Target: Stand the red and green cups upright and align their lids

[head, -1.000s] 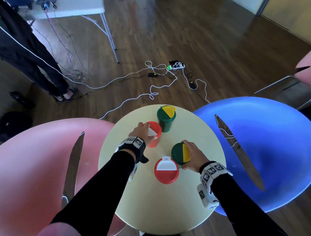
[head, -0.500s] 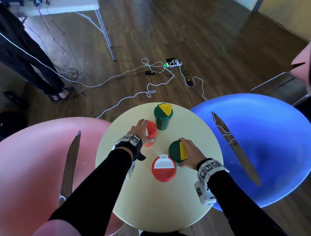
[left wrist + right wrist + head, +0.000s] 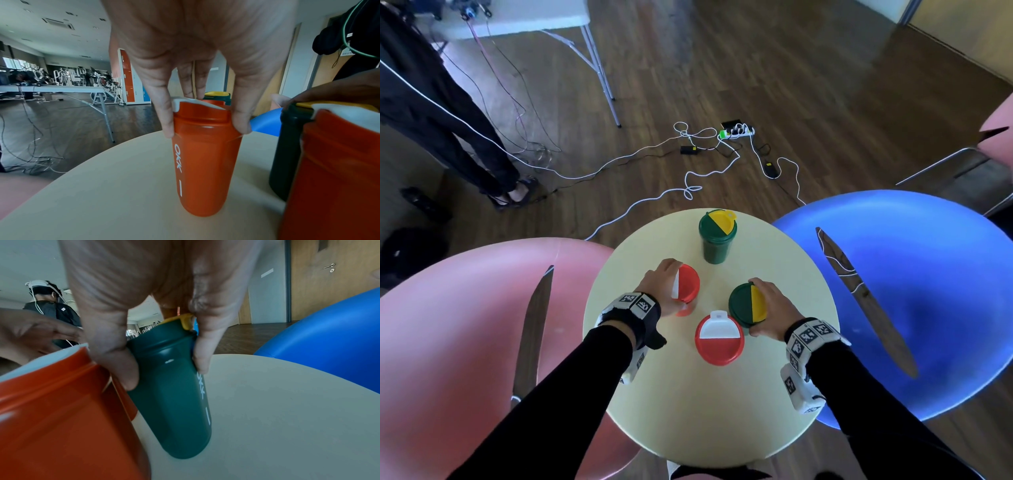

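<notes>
Several lidded cups stand upright on a round pale-yellow table (image 3: 688,411). My left hand (image 3: 662,291) grips the lid rim of a red cup with a white flap (image 3: 688,284) (image 3: 205,162) from above, thumb and fingers around it. My right hand (image 3: 770,308) grips a green cup with a yellow flap (image 3: 744,303) (image 3: 174,394) at its lid. A second red cup (image 3: 719,342) stands between my hands, its white flap pointing away from me. A second green cup (image 3: 717,236) stands at the table's far side.
A pink chair (image 3: 465,325) is at the left and a blue chair (image 3: 928,291) at the right of the table. White cables and a power strip (image 3: 736,132) lie on the wooden floor. Another person's legs (image 3: 465,137) stand at the far left by a folding table.
My left hand has turned the red cup, so its white flap now faces left. My right hand stays on the green cup. The head view shifted slightly.
</notes>
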`<state>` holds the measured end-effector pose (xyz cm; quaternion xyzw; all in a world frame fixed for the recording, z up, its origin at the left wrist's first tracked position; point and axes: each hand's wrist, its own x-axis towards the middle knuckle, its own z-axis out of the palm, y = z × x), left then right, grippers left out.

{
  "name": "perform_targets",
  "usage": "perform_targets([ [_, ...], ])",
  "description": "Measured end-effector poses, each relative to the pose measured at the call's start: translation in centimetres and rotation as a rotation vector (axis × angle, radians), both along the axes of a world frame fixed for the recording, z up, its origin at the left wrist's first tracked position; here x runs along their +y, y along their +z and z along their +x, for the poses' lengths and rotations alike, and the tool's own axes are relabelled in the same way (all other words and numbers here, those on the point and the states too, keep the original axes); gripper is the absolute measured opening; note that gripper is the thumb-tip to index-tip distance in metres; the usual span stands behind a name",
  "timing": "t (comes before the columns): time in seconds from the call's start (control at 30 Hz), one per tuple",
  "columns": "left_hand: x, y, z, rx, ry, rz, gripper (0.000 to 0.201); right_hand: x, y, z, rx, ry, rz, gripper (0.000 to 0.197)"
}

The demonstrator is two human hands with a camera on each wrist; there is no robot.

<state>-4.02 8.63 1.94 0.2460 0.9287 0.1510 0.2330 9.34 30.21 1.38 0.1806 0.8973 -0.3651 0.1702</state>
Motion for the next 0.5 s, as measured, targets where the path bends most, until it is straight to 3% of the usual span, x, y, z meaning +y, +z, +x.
perform_targets([
  [0.5, -1.8, 0.2, 2.9, -0.011, 0.013, 0.038, 0.089, -0.1, 0.2, 0.1, -0.004, -0.001, 0.016, 0.103],
])
